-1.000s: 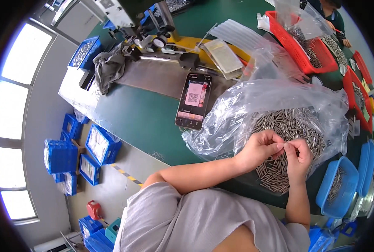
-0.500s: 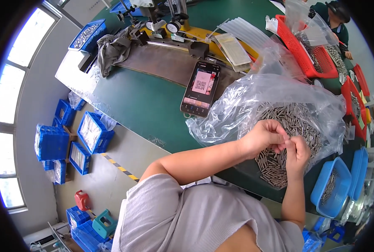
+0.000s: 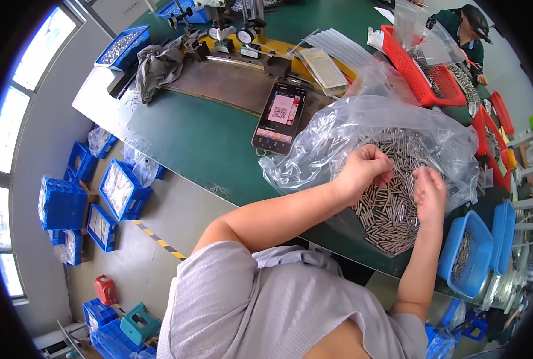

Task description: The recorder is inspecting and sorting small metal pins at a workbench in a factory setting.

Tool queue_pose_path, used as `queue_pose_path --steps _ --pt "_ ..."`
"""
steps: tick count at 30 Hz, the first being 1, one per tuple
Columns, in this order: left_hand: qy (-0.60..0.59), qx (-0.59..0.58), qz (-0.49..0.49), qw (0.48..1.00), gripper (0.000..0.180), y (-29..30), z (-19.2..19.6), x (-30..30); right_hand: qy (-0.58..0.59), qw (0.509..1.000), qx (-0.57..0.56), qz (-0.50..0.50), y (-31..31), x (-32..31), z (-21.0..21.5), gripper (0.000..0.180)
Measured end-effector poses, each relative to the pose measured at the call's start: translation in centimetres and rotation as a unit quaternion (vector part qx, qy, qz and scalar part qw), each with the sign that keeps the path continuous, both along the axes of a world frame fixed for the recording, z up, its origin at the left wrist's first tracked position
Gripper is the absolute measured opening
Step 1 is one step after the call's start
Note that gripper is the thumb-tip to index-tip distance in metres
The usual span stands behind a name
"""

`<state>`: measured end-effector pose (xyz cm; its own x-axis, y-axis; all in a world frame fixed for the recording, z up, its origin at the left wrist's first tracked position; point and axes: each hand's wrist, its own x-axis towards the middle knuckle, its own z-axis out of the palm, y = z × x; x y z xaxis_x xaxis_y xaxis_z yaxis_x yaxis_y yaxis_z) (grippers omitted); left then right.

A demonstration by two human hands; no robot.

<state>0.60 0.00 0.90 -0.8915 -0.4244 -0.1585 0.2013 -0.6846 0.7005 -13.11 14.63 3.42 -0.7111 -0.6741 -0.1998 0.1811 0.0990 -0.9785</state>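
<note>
A heap of small metal pins lies on an opened clear plastic bag on the green table. Over the left part of the heap is my left hand, its thumb and fingers pinched together. My right hand hovers above the right part of the heap, fingers curled closed. A gap separates the two hands. Whatever either one pinches is too small or hidden to make out. Left of the bag, a phone with a lit screen rests against the metal plate's edge.
A blue tray holding some pins stands right of the bag. Red baskets of metal parts line the far right, where another person sits. Dial gauges and a grey cloth are at the back. Blue crates stand on the floor at left.
My hands, which met over the heap, have moved apart: the left went left, the right slightly right. The whole view has shifted a little.
</note>
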Motion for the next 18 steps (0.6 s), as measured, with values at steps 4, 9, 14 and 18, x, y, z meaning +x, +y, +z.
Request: queue_pose_path --steps 4,9,14,18 --pt "0.011 0.005 0.017 1.0 0.01 -0.3 -0.6 0.5 0.464 0.813 0.319 0.15 -1.9 4.6 2.6 0.031" --pt "0.013 0.001 0.001 1.0 0.01 -0.1 -0.5 0.3 0.576 0.783 0.17 0.163 -2.0 4.9 -0.6 0.019" --pt "0.003 0.035 0.012 0.999 0.007 -0.1 -0.3 -0.3 0.412 0.886 0.179 0.114 -1.3 2.7 -0.4 0.013" --pt "-0.015 0.041 0.028 0.999 0.009 -1.1 0.3 0.4 0.283 0.949 0.065 0.12 -1.9 1.5 -1.1 0.016"
